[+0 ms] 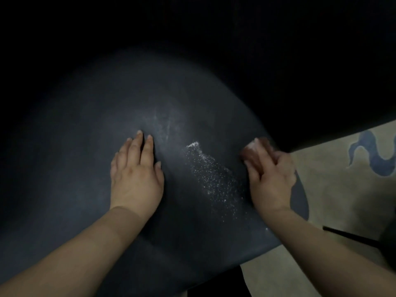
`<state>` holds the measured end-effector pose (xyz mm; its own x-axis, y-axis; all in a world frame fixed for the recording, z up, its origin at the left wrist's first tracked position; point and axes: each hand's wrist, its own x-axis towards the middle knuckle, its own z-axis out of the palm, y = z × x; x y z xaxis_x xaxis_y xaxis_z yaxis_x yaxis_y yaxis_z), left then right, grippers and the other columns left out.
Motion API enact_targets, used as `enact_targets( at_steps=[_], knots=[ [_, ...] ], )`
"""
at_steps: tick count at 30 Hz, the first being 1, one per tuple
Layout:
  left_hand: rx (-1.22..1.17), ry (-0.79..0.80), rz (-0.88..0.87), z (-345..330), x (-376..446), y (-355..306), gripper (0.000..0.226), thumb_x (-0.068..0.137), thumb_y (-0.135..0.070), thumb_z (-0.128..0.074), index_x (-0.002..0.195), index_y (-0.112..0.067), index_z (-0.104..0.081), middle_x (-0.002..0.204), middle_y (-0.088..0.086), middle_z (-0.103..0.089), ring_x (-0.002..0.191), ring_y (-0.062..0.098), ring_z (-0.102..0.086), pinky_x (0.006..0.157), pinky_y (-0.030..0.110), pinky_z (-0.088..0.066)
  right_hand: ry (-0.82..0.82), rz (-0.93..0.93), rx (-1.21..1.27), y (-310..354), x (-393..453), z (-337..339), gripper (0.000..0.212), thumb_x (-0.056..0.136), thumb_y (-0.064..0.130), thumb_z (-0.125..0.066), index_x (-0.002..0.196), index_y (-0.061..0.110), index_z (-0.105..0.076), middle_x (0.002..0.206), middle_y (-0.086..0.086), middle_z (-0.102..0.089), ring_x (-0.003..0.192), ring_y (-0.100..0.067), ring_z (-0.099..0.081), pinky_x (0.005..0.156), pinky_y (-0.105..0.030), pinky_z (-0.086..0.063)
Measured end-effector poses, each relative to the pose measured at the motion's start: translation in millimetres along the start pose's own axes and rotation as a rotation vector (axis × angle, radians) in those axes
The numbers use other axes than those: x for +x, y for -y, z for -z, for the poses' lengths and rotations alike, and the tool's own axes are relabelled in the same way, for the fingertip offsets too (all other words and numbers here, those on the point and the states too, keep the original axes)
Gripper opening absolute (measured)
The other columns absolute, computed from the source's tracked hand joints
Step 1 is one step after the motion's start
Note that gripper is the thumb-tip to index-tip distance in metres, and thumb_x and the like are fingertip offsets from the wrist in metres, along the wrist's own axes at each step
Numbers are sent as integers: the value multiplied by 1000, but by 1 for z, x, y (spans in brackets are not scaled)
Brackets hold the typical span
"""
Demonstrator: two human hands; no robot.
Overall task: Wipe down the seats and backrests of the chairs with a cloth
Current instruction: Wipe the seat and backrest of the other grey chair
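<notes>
A dark grey chair seat [90, 129] fills most of the view. A streak of white specks [212, 176] runs across it between my hands, with faint wipe marks farther up. My left hand [137, 174] lies flat on the seat, fingers straight. My right hand [272, 176] presses a small reddish-brown cloth [251, 152] against the seat near its right edge; the cloth and fingertips are blurred.
Beyond the seat the background is black. To the right lies a beige rug [342, 200] with a blue wavy pattern [372, 155]. A thin dark rod [351, 236] crosses the rug at lower right.
</notes>
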<state>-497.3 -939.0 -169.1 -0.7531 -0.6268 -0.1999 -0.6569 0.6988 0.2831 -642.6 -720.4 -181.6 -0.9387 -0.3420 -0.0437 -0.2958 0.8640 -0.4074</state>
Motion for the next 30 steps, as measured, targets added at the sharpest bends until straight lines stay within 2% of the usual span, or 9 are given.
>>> enact_targets(
  at_steps=[5, 8, 10, 13, 15, 18, 21, 24, 30],
  knots=[
    [-6, 1, -45, -1, -4, 1, 57, 91, -18, -56, 144, -7, -39, 153, 13, -31, 138, 36, -28, 111, 53, -23, 45, 119, 10, 5, -33, -3, 57, 82, 29, -73, 134, 42, -53, 110, -9, -48, 97, -29, -46, 87, -42, -38],
    [23, 38, -94, 1, -7, 5, 57, 91, -19, -55, 145, -8, -38, 154, 13, -30, 138, 36, -28, 112, 53, -24, -73, -156, 82, -10, -5, 4, 49, 87, 38, -68, 129, 50, -48, 118, -10, -51, 107, -32, -51, 96, -51, -43],
    [25, 39, -102, 2, -6, 5, 58, 91, -18, -56, 145, -7, -38, 154, 14, -30, 138, 37, -28, 112, 54, -24, -81, -278, 84, -13, -2, 5, 49, 88, 43, -64, 134, 47, -48, 119, -8, -49, 110, -32, -49, 100, -49, -41],
    [32, 44, -87, 2, -7, 0, 58, 91, -15, -56, 145, -6, -38, 154, 15, -30, 138, 38, -28, 110, 55, -25, -24, -80, 41, -5, -28, 2, 50, 86, 37, -68, 134, 40, -54, 113, -10, -48, 104, -28, -45, 92, -41, -36],
    [25, 42, -64, 1, -7, -5, 58, 91, -15, -55, 145, -6, -37, 154, 14, -29, 139, 37, -27, 110, 54, -24, -12, -69, 78, -8, -40, 3, 50, 86, 37, -67, 135, 39, -53, 110, -7, -46, 102, -24, -44, 92, -37, -33],
    [27, 48, -75, 2, -5, -13, 57, 91, -16, -55, 145, -6, -38, 154, 13, -30, 139, 37, -27, 111, 54, -24, -109, -188, 150, -23, -36, 13, 50, 88, 39, -62, 136, 38, -51, 109, -5, -43, 104, -25, -47, 97, -36, -38],
    [32, 66, -83, 0, -3, -26, 56, 93, -19, -53, 145, -8, -37, 155, 12, -28, 140, 35, -25, 112, 53, -22, -213, -451, 88, -51, -8, 24, 46, 90, 44, -58, 135, 36, -52, 110, -5, -41, 109, -30, -47, 100, -39, -38],
    [17, 54, -59, -2, -6, -37, 55, 92, -20, -54, 144, -8, -39, 154, 12, -30, 137, 35, -27, 110, 53, -24, -77, -587, 7, -63, 10, 27, 41, 92, 50, -51, 133, 42, -51, 116, -10, -44, 114, -34, -45, 102, -48, -38],
    [9, 57, -23, -5, -18, -41, 57, 92, -19, -55, 144, -6, -39, 154, 13, -30, 136, 37, -29, 109, 53, -26, -19, -233, 35, -33, -46, 20, 44, 88, 41, -64, 131, 38, -56, 105, -7, -48, 96, -28, -49, 86, -44, -45]
  ],
)
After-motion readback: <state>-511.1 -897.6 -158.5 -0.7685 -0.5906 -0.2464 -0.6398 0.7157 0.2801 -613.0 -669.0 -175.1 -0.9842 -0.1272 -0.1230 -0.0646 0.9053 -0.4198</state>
